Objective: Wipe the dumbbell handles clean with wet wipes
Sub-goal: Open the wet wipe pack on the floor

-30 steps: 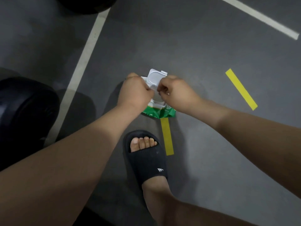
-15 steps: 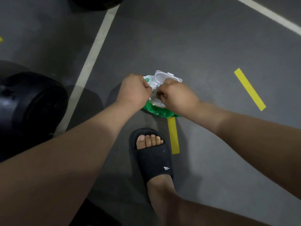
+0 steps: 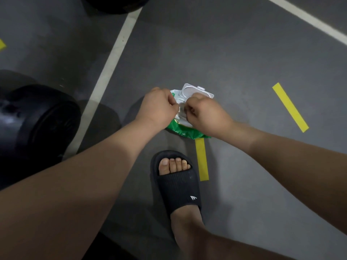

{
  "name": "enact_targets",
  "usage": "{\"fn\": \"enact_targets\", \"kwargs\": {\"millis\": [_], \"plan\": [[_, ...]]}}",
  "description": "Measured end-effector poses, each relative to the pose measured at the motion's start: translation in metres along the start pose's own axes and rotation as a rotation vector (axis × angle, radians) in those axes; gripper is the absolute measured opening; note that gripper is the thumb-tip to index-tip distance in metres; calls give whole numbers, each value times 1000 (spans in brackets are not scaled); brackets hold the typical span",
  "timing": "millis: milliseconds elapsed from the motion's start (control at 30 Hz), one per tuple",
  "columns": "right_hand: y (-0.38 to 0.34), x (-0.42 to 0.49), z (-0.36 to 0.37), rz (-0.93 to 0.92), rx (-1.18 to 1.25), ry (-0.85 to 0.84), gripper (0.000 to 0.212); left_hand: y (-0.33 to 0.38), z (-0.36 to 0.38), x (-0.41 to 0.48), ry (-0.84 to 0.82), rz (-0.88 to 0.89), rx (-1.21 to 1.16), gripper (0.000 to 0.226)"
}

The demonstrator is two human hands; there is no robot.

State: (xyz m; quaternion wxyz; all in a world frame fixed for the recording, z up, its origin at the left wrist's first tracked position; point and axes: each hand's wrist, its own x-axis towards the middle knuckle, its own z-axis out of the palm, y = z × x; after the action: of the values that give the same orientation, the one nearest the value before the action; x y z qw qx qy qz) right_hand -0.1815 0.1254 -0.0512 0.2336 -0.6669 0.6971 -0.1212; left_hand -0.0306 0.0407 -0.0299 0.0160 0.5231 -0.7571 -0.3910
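Left hand point(image 3: 157, 107) and right hand point(image 3: 208, 115) pinching, seemingly a wipe point(image 3: 181, 112), over open-lidded wet wipes pack point(image 3: 185, 131)

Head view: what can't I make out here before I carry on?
- Opening of the wipe pack, head view: covered by the left hand and right hand; cannot tell if a wipe is out.
- The dumbbell, head view: only one dark end shows, cut by the left edge.
- Pack print: too small.

No text is legible: print on the green wipes pack point(image 3: 185, 133) is too small; the slipper point(image 3: 180, 190) bears a white logo.
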Motion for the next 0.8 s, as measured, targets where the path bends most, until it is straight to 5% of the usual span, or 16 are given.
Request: {"fn": "enact_targets", "kwargs": {"millis": [333,533,667,800], "plan": [[7,7,-20,252,373,-92,8,-7,4,-6,-167,151,-13,39],[-1,12,-47,468,803,-24,20,-3,10,-5,-133,100,14,36],[-8,26,-82,448,1186,122,21,1,14,-5,-145,53,40,35],[-11,36,-101,387,1302,117,25,12,4,-7,-162,-20,-52,57]]}}
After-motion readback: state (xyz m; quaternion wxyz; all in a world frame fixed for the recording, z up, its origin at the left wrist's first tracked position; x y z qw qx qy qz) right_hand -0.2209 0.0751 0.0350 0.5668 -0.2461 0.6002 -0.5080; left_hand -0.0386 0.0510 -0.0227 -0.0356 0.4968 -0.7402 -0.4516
